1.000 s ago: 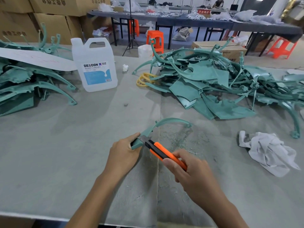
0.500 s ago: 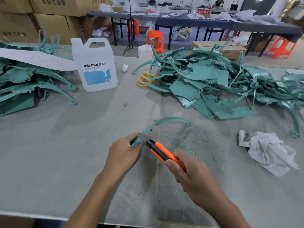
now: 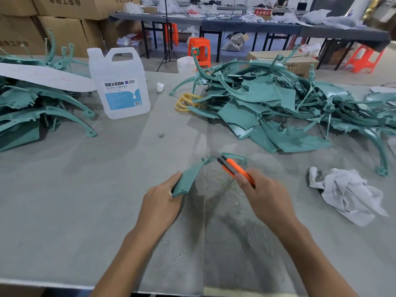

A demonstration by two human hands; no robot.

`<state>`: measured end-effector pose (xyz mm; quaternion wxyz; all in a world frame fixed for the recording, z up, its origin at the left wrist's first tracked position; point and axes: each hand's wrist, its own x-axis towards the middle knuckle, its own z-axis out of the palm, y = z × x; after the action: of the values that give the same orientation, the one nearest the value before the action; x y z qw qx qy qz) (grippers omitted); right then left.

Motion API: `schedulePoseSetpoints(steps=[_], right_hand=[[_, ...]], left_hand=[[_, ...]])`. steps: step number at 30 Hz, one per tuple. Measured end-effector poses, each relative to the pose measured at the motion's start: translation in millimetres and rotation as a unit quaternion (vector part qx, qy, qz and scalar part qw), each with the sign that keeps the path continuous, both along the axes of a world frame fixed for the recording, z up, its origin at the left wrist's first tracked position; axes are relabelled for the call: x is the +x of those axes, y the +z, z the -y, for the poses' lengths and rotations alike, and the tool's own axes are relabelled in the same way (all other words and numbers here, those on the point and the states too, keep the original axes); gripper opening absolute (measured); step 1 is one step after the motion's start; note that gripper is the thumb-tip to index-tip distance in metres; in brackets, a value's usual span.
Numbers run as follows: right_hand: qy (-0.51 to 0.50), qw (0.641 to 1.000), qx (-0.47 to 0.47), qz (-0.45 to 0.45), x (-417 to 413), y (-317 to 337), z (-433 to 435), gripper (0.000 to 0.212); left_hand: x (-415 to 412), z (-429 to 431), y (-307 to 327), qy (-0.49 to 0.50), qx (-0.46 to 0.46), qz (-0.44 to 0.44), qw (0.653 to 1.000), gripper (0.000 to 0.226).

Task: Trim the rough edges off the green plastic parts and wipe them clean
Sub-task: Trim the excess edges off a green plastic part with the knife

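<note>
Left hand (image 3: 160, 202): fingers curled round the wide flat end of a curved green part (image 3: 188, 179), holding it just above the desk (image 3: 64, 211).
Right hand (image 3: 265, 198): clamped round the handle of an orange utility knife (image 3: 233, 168); both hands sit close together, the part between them.
Knife: the dark tip points up and left at the part's arch; motion blur here, so it may be touching the edge, though I cannot tell.
Shavings (image 3: 225, 185): thin slivers scattered on the desk between the hands.
Rag (image 3: 347, 194): white, crumpled, lying right of the right hand.
Right pile (image 3: 267, 103): tangled green parts with ragged edges, yellow rings (image 3: 184, 101) at its left side.
Left pile (image 3: 32, 108): more green parts, under a white sheet (image 3: 42, 77).
Jug (image 3: 120, 86): clear, upright, labelled DEXCON, between the piles.
Beyond the desk: cardboard boxes (image 3: 64, 9), an orange stool (image 3: 199, 50).
</note>
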<state>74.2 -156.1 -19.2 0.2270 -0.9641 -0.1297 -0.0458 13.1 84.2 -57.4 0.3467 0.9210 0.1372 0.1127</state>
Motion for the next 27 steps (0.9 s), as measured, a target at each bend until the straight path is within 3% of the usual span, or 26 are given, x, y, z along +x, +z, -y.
schedulePoseSetpoints(steps=[4, 6, 10, 15, 23, 27], right_hand=[[-0.091, 0.991, -0.082, -0.046, 50, -4, 24, 0.042], [-0.103, 0.991, -0.054, -0.062, 50, -4, 32, 0.037], [-0.009, 0.997, 0.042, -0.062, 6, 6, 20, 0.028], [0.117, 0.99, -0.01, -0.082, -46, 33, -1, 0.034], [0.167, 0.982, -0.083, -0.036, -46, 49, 1, 0.035], [0.151, 0.987, -0.058, -0.019, -17, 34, -6, 0.026]], left_hand=[[-3, -1, 0, -0.008, -0.012, -0.009, 1.0, 0.048], [-5, 0, -1, -0.009, -0.01, -0.008, 1.0, 0.049], [-1, 0, -1, -0.005, 0.0, 0.006, 1.0, 0.052], [-2, 2, 0, 0.004, 0.01, 0.011, 1.0, 0.053], [0, -1, -2, 0.004, -0.005, 0.015, 1.0, 0.048], [0, 1, -1, -0.003, 0.023, 0.006, 1.0, 0.052]])
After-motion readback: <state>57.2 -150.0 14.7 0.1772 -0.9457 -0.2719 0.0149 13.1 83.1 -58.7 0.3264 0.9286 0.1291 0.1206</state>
